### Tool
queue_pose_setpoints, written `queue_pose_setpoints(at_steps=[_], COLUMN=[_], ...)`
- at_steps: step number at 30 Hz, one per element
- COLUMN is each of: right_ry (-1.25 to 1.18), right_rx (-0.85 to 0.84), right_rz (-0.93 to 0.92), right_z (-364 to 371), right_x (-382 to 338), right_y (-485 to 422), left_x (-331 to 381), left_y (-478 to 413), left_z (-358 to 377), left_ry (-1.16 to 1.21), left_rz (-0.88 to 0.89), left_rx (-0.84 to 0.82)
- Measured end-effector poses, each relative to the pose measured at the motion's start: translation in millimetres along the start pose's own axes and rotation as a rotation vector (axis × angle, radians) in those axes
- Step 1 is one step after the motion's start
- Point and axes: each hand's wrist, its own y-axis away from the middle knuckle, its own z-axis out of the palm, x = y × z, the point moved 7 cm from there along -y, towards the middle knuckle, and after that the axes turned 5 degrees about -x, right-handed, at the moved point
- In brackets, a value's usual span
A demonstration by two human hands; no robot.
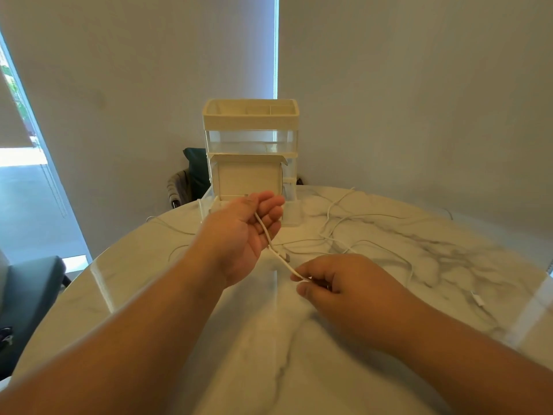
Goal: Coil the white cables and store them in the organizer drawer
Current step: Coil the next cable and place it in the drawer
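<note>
In the head view, the organizer (250, 121) stood at the far edge of the round marble table (389, 310), straight ahead of the person. Its cream top tray (251, 110) was split into several compartments, and nothing in them could be made out from this angle. Under the tray sat a clear upper drawer (250, 140), pushed in, with see-through walls. Below that, a clear lower drawer (294, 214) was pulled out toward the person. A cream box-like piece (248, 178) with folded flaps stood upright in or just behind it; which of the two could not be told.

The left hand (248, 232) was raised palm up just in front of the pulled-out drawer. Its fingers were half curled, and the thumb and forefinger pinched one end of a white cable (275, 253). The cable ran down across the palm to the right hand (338, 283), which was lower and nearer. That hand was knuckles up and gripped the cable between thumb and curled forefinger. The stretch between the two hands hung clear of the table, outside any drawer.

More loose cables (338, 223) lay in a tangle on the marble, to the right of the organizer and behind the hands. One strand trailed toward the right edge with a small inline piece (480, 301) on it. A dark chair (33, 292) stood at the left.
</note>
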Motion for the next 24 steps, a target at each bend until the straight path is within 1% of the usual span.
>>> queue_pose_setpoints(at_steps=[4, 6, 11, 15, 19, 22, 24], right_ry=[0.143, 0.163, 0.156, 0.101, 0.135, 0.139, 0.138], right_rx=[0.066, 0.074, 0.047, 0.01, 0.01, 0.026, 0.004], right_rz=[0.019, 0.035, 0.062, 0.061, 0.062, 0.048, 0.026], right_z=[-18.2, -22.6, -20.5, -13.6, -18.0, -21.4, -16.7], right_x=[-3.5, -4.5, -2.1, -3.5, -4.1, -6.7, -9.4], right_y=[2.5, 4.4, 4.9, 4.2, 4.7, 6.4, 6.2], left_x=[2.2, 1.8, 10.4, 17.2, 18.4, 17.1, 10.7], left_y=[4.8, 6.3, 6.1, 6.9, 6.5, 4.1, 2.9], left_z=[11.1, 15.2, 11.2, 8.4, 5.0, 1.5, -1.9], left_ry=[-0.135, -0.157, -0.105, -0.087, -0.087, -0.006, 0.048], left_rz=[0.025, 0.025, 0.022, 0.01, -0.025, -0.003, -0.011], left_rx=[-0.041, -0.069, -0.043, -0.05, -0.061, 0.001, 0.066])
